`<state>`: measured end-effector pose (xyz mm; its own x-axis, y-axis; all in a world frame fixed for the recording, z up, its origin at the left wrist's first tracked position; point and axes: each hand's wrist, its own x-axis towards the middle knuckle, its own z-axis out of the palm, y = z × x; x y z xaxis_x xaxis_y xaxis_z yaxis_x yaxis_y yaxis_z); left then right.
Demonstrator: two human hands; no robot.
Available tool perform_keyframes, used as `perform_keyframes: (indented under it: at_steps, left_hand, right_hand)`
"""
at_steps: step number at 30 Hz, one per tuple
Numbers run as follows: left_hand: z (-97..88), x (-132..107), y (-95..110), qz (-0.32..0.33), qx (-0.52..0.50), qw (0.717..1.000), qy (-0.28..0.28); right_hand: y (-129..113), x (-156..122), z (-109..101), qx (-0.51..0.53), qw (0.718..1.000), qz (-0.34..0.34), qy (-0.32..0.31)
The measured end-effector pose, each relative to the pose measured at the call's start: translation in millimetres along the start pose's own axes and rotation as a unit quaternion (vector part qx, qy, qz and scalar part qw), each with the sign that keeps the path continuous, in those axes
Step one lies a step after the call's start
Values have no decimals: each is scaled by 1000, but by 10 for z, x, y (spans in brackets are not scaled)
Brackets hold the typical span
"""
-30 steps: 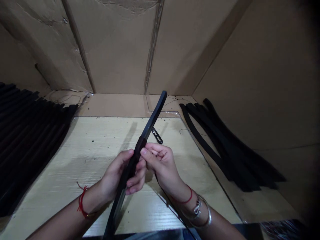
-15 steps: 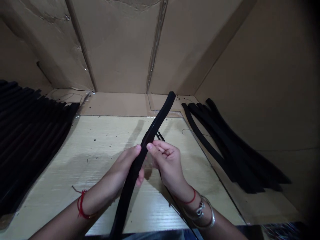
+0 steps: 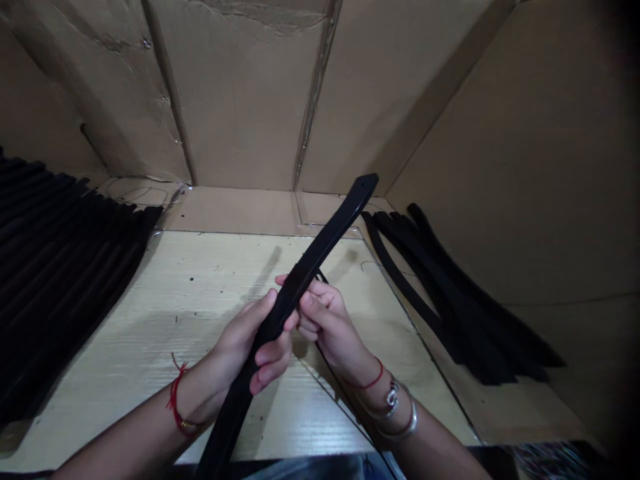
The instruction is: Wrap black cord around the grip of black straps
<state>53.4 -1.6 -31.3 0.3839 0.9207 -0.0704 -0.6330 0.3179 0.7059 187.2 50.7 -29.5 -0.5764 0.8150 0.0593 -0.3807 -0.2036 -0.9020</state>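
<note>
A long black strip (image 3: pixel 333 230) lies slantwise between the two hands, raised above the pale bench (image 3: pixel 200 280). Its squared far end points up and to the right, well beyond the fingers; its near end runs down past the left wrist and out at the bottom edge.

The left hand (image 3: pixel 257 350) is closed around the strip's middle, thumb along the left edge and the fingertips showing on the right side. The right hand (image 3: pixel 327 323) sits just to the right of the strip, its fingers curled in and the thumb tip close against the strip's right edge, a little above the left fingertips. Whether it pinches that edge or something thin beside it, I cannot tell. A dark cord (image 3: pixel 345 395) passes from under the right hand down alongside the forearm.

On the left, many black strips (image 3: pixel 70 280) lie side by side; on the right, a loose fanned pile (image 3: pixel 450 313) of similar ones rests near the cardboard wall (image 3: pixel 540 200).
</note>
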Motion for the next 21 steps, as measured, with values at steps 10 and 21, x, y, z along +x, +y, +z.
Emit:
perform_keyframes:
  at_steps: [10, 21]
  left_hand:
    - [38, 10, 37, -44, 161, 983, 78]
    - [-155, 53, 26, -161, -159, 963, -149]
  right_hand:
    - [14, 0, 46, -43, 995, -14, 84]
    - [-10, -21, 82, -58, 996, -33, 59]
